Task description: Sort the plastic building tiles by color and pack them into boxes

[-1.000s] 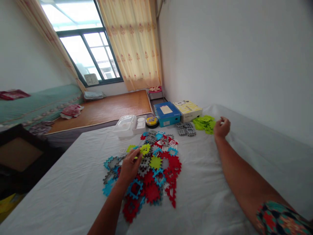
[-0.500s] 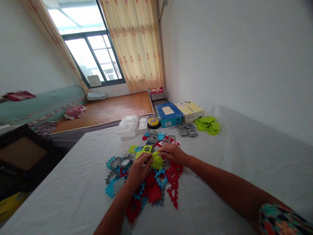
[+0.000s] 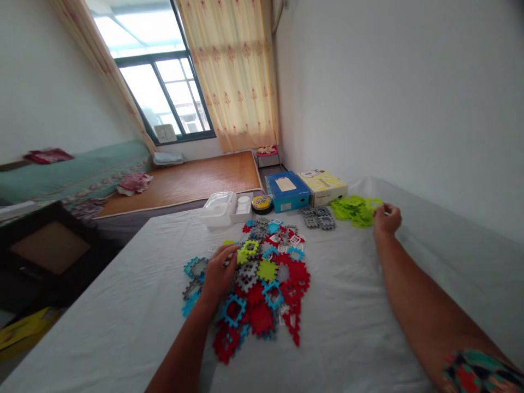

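My right hand (image 3: 387, 219) is at the far right of the table, its fingers pinching a lime-green notched building piece (image 3: 375, 203) with an open middle. That piece is over the right end of a heap of lime-green pieces (image 3: 352, 212). At the left side of a mixed pile, my left hand (image 3: 221, 268) has its fingers closed at the edge of another lime-green piece (image 3: 242, 257). Red pieces (image 3: 261, 319), blue pieces (image 3: 233, 310) and grey pieces (image 3: 248, 275) lie around it. A lime-green square piece (image 3: 267, 270) rests on top of the pile.
Behind the pile stand a clear plastic box (image 3: 218, 209), a small white box (image 3: 242, 207), a round black and yellow tin (image 3: 261, 203), a blue box (image 3: 288, 191) and a yellow box (image 3: 323, 185). Grey pieces (image 3: 318, 218) form a separate heap. A white cloth (image 3: 135, 305) covers the table.
My right hand has moved from the mixed pile to the lime-green heap at the right and holds a piece there. My left hand has shifted slightly left. The view has turned a little.
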Demonstrator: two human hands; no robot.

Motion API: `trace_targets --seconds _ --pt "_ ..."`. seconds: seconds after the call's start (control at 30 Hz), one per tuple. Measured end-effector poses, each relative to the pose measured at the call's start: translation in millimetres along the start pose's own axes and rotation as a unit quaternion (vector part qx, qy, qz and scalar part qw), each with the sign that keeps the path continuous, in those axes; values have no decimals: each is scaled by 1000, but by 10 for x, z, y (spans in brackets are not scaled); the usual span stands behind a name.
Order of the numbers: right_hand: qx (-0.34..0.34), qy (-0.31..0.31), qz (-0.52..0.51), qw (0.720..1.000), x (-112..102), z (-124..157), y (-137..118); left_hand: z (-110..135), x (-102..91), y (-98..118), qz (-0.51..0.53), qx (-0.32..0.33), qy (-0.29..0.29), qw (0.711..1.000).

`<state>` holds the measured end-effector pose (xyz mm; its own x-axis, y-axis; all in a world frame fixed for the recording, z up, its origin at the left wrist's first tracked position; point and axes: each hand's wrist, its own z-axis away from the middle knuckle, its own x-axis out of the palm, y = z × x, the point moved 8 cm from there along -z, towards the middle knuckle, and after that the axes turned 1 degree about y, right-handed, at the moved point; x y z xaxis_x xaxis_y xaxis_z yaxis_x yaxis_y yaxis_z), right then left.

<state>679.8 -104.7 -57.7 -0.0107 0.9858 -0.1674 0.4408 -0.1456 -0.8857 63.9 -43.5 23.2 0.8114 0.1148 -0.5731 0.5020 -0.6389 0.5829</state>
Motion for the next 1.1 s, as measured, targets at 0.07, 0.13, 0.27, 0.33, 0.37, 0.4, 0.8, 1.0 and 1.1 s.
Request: trace_targets --seconds 0.07,0.13,0.27,0.33,0.37,0.4,0.8,1.0,1.1 --pt "32 1 31 999 -26 -10 154 -13 -148 -163 -15 -30 32 999" --pt "37 -22 35 998 2 32 186 -5 -261 -310 -25 -54 48 997" --pt "-44 10 37 998 -49 118 -55 25 -273 -345 -63 -50 34 996" --pt "-113 30 32 993 -54 185 -280 36 -131 -197 -111 -7 -13 994" --pt "-141 27 28 989 -27 236 -394 47 -35 -111 -138 16 -45 989" --pt "-160 15 24 987 20 301 -504 60 57 -37 -164 33 -75 983" --pt "-445 -296 -99 839 257 1951 -1991 83 -7 17 -317 31 -97 943" --pt "-327 -458 -159 811 264 2457 -2252 18 -247 303 -192 37 60 979" --pt "-254 -595 -195 737 276 2877 -2373 46 -51 495 -94 53 20 994"
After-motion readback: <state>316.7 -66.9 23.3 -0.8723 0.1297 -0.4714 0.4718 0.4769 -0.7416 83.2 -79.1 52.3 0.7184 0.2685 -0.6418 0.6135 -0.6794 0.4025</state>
